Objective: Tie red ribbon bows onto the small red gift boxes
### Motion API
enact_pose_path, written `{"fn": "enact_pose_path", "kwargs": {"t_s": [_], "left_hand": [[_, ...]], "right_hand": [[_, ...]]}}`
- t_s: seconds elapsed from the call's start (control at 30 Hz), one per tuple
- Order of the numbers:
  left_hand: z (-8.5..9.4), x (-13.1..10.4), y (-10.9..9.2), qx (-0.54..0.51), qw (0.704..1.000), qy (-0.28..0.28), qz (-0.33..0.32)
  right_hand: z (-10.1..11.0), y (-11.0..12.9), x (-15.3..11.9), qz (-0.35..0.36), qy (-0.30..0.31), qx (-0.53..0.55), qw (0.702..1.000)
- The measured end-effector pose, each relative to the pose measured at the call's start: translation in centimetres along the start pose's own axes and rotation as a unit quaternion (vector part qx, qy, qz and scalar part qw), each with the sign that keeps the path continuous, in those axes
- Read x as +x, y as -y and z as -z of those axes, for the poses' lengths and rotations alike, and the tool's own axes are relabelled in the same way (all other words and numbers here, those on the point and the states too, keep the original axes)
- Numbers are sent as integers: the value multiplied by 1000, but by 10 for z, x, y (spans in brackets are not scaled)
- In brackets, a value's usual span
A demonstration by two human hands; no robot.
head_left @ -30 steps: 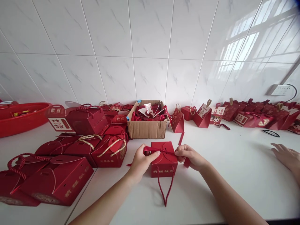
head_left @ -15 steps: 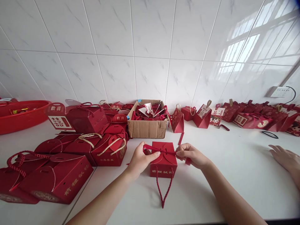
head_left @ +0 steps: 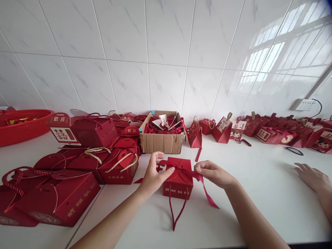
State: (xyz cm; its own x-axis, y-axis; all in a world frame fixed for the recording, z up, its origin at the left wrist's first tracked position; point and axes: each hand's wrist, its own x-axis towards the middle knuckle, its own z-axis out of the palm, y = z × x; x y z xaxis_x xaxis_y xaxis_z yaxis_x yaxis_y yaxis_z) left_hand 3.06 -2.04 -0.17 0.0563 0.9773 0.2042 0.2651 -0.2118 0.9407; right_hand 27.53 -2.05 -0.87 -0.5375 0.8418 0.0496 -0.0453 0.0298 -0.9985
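Note:
A small red gift box [head_left: 177, 188] with gold lettering stands upright on the white table, a red twisted cord handle [head_left: 171, 216] hanging down its front. Across its lid a red ribbon [head_left: 204, 190] is tied in a knot, its right end trailing onto the table. My left hand [head_left: 154, 174] is at the box's left side, thumb resting on the lid by the knot, fingers spread around a ribbon loop. My right hand [head_left: 214, 174] is at the right with its fingertips pinched together at the ribbon's edge; the exact contact is partly hidden.
Several larger red gift boxes [head_left: 75, 193] are stacked at the left, near a red basin [head_left: 26, 129]. Behind is a cardboard box [head_left: 160, 143] of red items. More red boxes [head_left: 272, 133] line the wall. Another person's hand [head_left: 312, 176] rests at the right, near a black band [head_left: 294, 151].
The ribbon's right end has come out of my right hand's grasp and now lies trailing toward the front. My left fingers have lifted and spread. The view has shifted slightly.

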Motion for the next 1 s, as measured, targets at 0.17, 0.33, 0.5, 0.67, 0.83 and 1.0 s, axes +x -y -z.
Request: {"fn": "enact_pose_path", "kwargs": {"t_s": [0.17, 0.33, 0.5, 0.67, 0.83, 1.0], "left_hand": [[0, 0, 2, 88, 984, -4, -155], [4, -2, -8, 216, 938, 11, -271], [3, 2, -30, 197, 948, 22, -250], [-8, 10, -55, 91, 979, 111, -145], [-20, 16, -66, 85, 982, 130, -104], [-23, 16, -69, 117, 981, 117, -103]], "right_hand": [[-5, 1, -2, 48, -15, 60, 997], [-13, 5, -1, 72, -37, 132, 988], [-23, 10, 0, 71, -44, 131, 988], [-27, 13, -2, 62, -59, 109, 990], [-31, 18, 0, 76, -89, 44, 992], [-37, 22, 6, 92, -113, 25, 989]]}}
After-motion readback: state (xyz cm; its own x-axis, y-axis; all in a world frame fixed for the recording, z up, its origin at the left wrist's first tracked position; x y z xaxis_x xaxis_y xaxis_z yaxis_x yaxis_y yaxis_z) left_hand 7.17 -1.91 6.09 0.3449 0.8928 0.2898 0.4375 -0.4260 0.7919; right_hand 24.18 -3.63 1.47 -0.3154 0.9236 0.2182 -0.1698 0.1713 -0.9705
